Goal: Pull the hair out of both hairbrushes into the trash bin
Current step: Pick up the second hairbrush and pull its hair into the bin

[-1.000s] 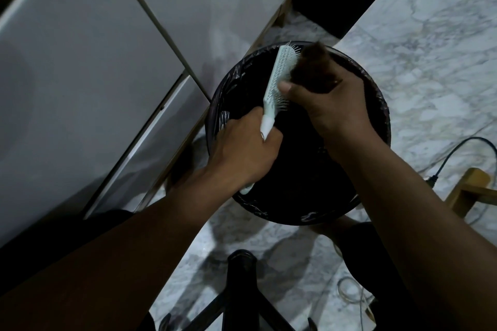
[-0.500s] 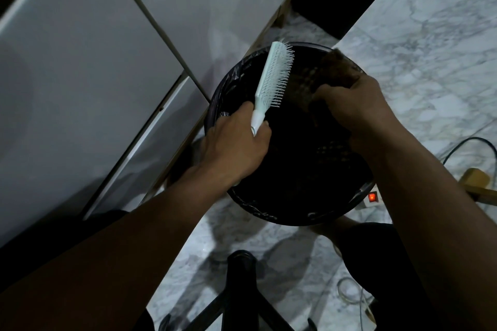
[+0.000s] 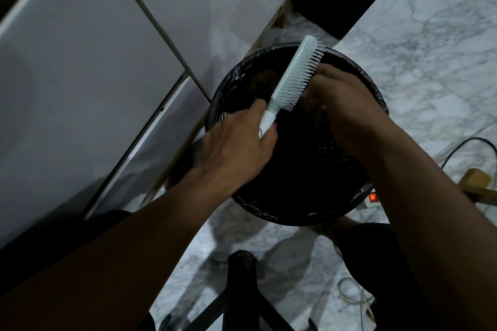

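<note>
A pale hairbrush [image 3: 295, 80] is held over the round black trash bin [image 3: 269, 212], which has a dark bag as a liner. My left hand [image 3: 239, 148] grips the brush handle, and the head points up and away with the bristles facing right. My right hand [image 3: 344, 105] is over the bin with its fingers curled against the lower bristles. Whether they pinch any hair is hidden. A brown clump of hair [image 3: 265, 83] lies inside the bin to the left of the brush. Only one brush is in view.
White cabinet doors [image 3: 94, 75] stand close on the left of the bin. On the marble floor [image 3: 430, 48] to the right are a power strip with a red light [image 3: 372, 197], a black cable [image 3: 462, 145] and a wooden piece [image 3: 476, 180]. A black stool frame [image 3: 242, 277] is below.
My right hand pulled a brown clump of hair off the bristles, carried it to the right over the bin, then came back to the bristles. The brush tilted a little more upright.
</note>
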A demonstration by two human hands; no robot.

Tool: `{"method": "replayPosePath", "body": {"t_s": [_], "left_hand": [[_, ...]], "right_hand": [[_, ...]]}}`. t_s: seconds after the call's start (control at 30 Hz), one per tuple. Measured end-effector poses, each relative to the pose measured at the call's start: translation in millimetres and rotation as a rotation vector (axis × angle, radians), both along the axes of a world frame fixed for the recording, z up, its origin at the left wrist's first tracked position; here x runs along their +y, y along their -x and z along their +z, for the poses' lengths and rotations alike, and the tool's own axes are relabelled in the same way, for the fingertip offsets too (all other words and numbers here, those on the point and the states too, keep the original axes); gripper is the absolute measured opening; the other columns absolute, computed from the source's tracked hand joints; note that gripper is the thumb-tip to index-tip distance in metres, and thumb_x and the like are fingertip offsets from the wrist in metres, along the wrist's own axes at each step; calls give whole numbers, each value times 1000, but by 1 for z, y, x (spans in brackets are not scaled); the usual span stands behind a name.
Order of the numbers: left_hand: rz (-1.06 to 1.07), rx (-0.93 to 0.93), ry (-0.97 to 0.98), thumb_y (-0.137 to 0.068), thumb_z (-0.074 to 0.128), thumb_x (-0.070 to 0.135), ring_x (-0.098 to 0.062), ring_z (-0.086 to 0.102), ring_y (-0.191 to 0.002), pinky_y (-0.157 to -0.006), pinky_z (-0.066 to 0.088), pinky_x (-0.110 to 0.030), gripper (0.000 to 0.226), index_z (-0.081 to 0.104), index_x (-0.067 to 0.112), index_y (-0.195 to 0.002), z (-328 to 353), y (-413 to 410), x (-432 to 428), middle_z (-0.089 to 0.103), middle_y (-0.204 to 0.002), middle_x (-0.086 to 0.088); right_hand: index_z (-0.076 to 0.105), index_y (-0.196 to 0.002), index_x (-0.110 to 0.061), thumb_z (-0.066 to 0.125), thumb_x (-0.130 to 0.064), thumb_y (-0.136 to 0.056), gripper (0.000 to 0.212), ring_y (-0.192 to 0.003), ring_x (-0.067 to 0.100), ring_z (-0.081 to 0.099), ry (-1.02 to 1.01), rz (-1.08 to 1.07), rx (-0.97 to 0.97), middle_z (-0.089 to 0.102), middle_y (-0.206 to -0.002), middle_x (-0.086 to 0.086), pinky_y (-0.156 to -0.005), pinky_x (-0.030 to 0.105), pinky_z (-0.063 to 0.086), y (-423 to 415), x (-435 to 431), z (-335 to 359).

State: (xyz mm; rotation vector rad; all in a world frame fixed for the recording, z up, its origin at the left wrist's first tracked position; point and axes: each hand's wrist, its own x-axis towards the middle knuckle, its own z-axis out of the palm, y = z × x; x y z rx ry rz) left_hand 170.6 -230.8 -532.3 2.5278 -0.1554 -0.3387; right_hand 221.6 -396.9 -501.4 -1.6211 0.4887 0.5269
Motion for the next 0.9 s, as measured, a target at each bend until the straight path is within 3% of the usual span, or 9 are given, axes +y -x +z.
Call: {"method": "replayPosePath", "body": {"t_s": [0.07,0.23,0.33,0.43,0.5,0.63,0.73,0.83,0.9], "left_hand": [[0,-9,17,-99,52,42,-22,57,-65,-56,48,-38,21,48,22,-99,1,-1,0,59,-78,6],[40,-14,90,-97,51,44,-27,59,-62,-55,53,-46,24,38,27,-88,-4,-3,1,59,-73,2],[54,-17,130,-95,49,46,-27,58,-59,-53,52,-47,24,39,26,-85,-7,-3,2,58,-70,2],[65,-1,166,-95,50,45,-25,58,-58,-53,52,-48,27,39,26,-81,-7,-4,2,57,-67,2],[76,9,179,-95,51,45,-24,58,-59,-54,51,-46,28,38,25,-80,-6,-4,1,55,-65,4],[97,17,201,-93,51,48,-24,59,-59,-55,52,-45,30,42,23,-79,-5,-5,0,55,-64,5],[70,23,210,-93,53,47,-21,59,-57,-53,52,-44,31,50,19,-81,-4,-5,-1,58,-63,3],[35,24,218,-91,53,50,-19,58,-54,-51,51,-42,32,52,19,-82,-3,-4,-3,57,-61,3],[37,26,227,-90,53,50,-19,57,-54,-51,51,-41,33,53,18,-82,-3,-4,-3,57,-61,4]], "right_hand": [[69,-74,-12,55,-10,-88,20,-50,7,63,-76,-38,66,69,-62,-3,-46,21,46,0,0,0],[75,-87,2,61,-23,-99,31,-67,19,70,-46,38,6,74,-73,8,-61,23,57,4,-3,-3],[66,-68,-5,65,-28,-96,36,-57,23,57,21,40,-47,68,-65,7,-58,33,48,3,-6,-6],[59,-66,-5,64,-26,-97,38,-53,25,53,5,10,-54,64,-60,10,-59,36,45,3,-3,-7],[58,-70,-4,63,-28,-98,37,-60,27,52,-17,-24,-56,60,-67,17,-60,38,45,3,-2,-9],[57,-80,-16,65,-51,-85,37,-70,20,57,3,-192,-4,62,-70,-1,-66,37,45,-3,-4,-15],[70,-110,-19,53,-51,-94,40,-97,19,73,-85,-243,12,76,-104,-1,-89,43,55,-5,-4,-18],[62,-135,-19,45,-55,-98,54,-112,20,71,-185,-254,33,70,-128,4,-98,41,55,-3,1,-14],[66,-125,-21,42,-59,-98,53,-109,19,72,-155,-213,35,71,-125,4,-98,41,56,-1,3,-11]]}}
